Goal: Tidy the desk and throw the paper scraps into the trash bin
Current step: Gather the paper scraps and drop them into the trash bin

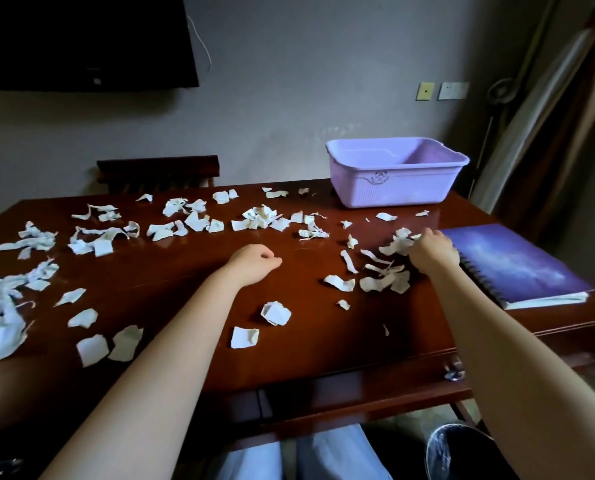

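Observation:
White paper scraps lie scattered over the dark wooden desk, thickest along the far side and at the left edge. My right hand is closed over a bunch of scraps just left of the notebook. More scraps lie loose under that wrist. My left hand rests mid-desk, fingers loosely curled, holding nothing. A dark round trash bin with a plastic liner shows on the floor below the desk's front right.
A lilac plastic tub stands at the far right of the desk. A purple spiral notebook lies at the right edge. A chair back rises behind the desk. My knees are under the desk's front.

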Tool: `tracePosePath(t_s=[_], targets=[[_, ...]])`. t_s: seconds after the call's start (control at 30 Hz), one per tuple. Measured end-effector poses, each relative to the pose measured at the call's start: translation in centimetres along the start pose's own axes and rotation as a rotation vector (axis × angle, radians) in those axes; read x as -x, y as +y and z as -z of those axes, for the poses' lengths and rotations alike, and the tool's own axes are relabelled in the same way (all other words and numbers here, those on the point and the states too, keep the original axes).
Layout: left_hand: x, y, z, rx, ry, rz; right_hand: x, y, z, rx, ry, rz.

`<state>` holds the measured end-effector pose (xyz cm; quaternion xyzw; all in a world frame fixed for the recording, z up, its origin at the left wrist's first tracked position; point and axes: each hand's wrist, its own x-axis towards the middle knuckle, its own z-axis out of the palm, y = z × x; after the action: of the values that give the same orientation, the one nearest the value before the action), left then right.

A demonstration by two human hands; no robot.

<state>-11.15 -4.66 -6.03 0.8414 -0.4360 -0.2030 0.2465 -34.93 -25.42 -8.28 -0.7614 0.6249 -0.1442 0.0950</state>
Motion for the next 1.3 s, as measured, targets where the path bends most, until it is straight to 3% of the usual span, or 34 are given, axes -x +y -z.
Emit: tracePosePath(t_s=[0.13,0.33,0.5,0.67,0.83,1.13,1.3], targets=[[-0.7,0.0,-0.2,-0.160,-0.001,0.056,-0.9,-0.1,-0.5,0.063,0.030,-0.029],[-1.8,0.8,0.0,-0.266,-0.026,0.057,-2.1,-0.2,-1.2,-0.133,0.073,-0.143],[-3.5,3.2,-0.2,-0.170,0.036,0.031,-2.9,-0.1,-0.7,-0.286,0.042,-0.181],[-5.6,8.5,-0.7,-0.022,0.104,-0.081,-3.5,0.0,0.4,-0.459,0.014,-0.096],[-8.5,14.3,-1.0,0.020,0.167,-0.179,-4.9,-1.2,3.5,-0.599,0.221,0.029],[-16.6,19.5,-0.2,0.005,0.168,-0.288,-15.1,-5.5,7.9,-0.659,0.405,0.160],[-23.0,20.1,0.1,-0.119,0.191,-0.344,-22.8,-7.5,7.9,-0.501,0.332,0.150]])
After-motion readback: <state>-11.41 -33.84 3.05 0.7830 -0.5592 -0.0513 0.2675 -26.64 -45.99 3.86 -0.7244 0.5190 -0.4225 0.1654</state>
